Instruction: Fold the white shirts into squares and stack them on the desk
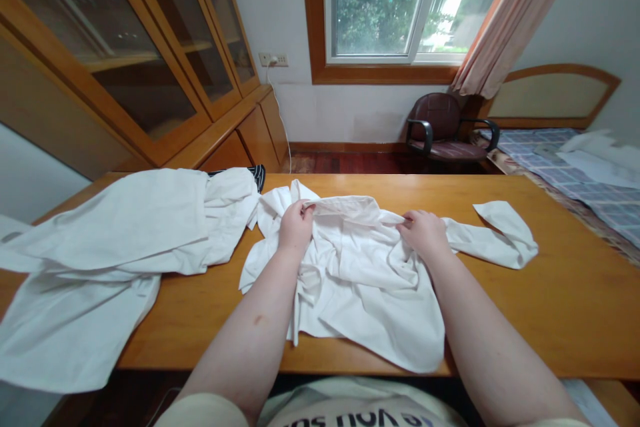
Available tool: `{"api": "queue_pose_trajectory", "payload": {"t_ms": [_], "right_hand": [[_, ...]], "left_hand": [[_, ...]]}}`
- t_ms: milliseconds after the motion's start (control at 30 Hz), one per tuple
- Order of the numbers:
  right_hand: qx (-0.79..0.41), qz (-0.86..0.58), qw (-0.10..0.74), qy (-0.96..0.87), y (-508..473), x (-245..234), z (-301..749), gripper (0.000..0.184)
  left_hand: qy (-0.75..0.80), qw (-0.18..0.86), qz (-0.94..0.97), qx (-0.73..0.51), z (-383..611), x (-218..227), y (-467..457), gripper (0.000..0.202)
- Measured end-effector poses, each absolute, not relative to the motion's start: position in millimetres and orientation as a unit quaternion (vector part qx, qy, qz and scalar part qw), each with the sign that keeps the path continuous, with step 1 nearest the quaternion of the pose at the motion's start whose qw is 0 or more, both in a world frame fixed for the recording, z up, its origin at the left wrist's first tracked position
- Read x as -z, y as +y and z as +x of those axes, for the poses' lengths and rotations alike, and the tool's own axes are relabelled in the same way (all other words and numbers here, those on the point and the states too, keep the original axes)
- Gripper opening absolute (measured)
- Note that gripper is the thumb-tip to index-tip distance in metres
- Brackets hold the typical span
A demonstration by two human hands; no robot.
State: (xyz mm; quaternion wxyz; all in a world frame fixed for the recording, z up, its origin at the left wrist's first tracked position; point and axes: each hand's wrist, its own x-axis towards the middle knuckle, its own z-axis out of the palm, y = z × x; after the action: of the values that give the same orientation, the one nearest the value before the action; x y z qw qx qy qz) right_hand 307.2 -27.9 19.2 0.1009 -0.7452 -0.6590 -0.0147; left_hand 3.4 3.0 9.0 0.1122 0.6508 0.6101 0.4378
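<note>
A crumpled white garment lies spread on the wooden table in front of me. My left hand pinches its upper edge near the left side. Farther right along the same edge, my right hand grips the fabric between thumb and fingers. Between the two hands the edge is folded over and slightly raised. A long white strip of cloth, a sleeve or a band, runs out to the right of my right hand and bends back at its end. The fingertips are partly hidden in the folds.
More white garments are heaped at the table's left, some hanging over the front edge. A black striped item shows behind them. Beyond the wooden table stand a glass-fronted cabinet, an office chair and a bed.
</note>
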Motion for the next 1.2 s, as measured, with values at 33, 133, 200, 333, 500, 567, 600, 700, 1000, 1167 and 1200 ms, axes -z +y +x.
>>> {"api": "queue_pose_trajectory", "payload": {"t_ms": [33, 133, 200, 333, 500, 567, 600, 700, 1000, 1167, 1200], "right_hand": [[0.007, -0.755, 0.101, -0.648, -27.7, -18.5, 309.2, 0.022], [-0.001, -0.781, 0.124, -0.612, -27.6, -15.9, 316.1, 0.020], [0.014, -0.790, 0.146, -0.595, -28.0, -14.8, 320.0, 0.020], [0.039, -0.804, 0.185, -0.563, -29.4, -17.3, 320.6, 0.021], [0.055, -0.793, 0.212, -0.569, -32.4, -25.8, 313.1, 0.022], [0.042, -0.789, 0.235, -0.566, -34.4, -28.4, 312.1, 0.023], [0.028, -0.792, 0.250, -0.556, -35.5, -29.4, 312.2, 0.025], [-0.011, -0.797, 0.303, -0.523, -38.4, -30.9, 312.9, 0.029], [-0.026, -0.745, 0.340, -0.573, -29.2, -12.2, 307.5, 0.075], [-0.041, -0.726, 0.317, -0.609, -27.3, -9.5, 308.1, 0.053], [-0.052, -0.715, 0.315, -0.622, -27.5, -10.3, 307.7, 0.047]], "left_hand": [[0.611, 0.111, 0.647, -0.442, 3.0, -9.0, 3.1, 0.022], [0.620, 0.107, 0.634, -0.450, 1.9, -8.5, 3.6, 0.023], [0.629, 0.105, 0.623, -0.453, 1.3, -7.8, 3.9, 0.022], [0.636, 0.093, 0.612, -0.461, 0.5, -6.4, 4.6, 0.020], [0.625, 0.088, 0.601, -0.489, 0.0, -6.0, 6.6, 0.016], [0.610, 0.095, 0.605, -0.503, 0.2, -5.7, 7.5, 0.015], [0.599, 0.100, 0.610, -0.509, 0.3, -5.4, 7.9, 0.015], [0.564, 0.110, 0.633, -0.519, 1.0, -2.7, 9.1, 0.018], [0.531, 0.234, 0.630, -0.516, 8.5, 19.1, 17.4, 0.069], [0.558, 0.204, 0.626, -0.505, 10.0, 16.0, 14.4, 0.053], [0.569, 0.194, 0.629, -0.493, 9.8, 12.5, 12.6, 0.043]]}}
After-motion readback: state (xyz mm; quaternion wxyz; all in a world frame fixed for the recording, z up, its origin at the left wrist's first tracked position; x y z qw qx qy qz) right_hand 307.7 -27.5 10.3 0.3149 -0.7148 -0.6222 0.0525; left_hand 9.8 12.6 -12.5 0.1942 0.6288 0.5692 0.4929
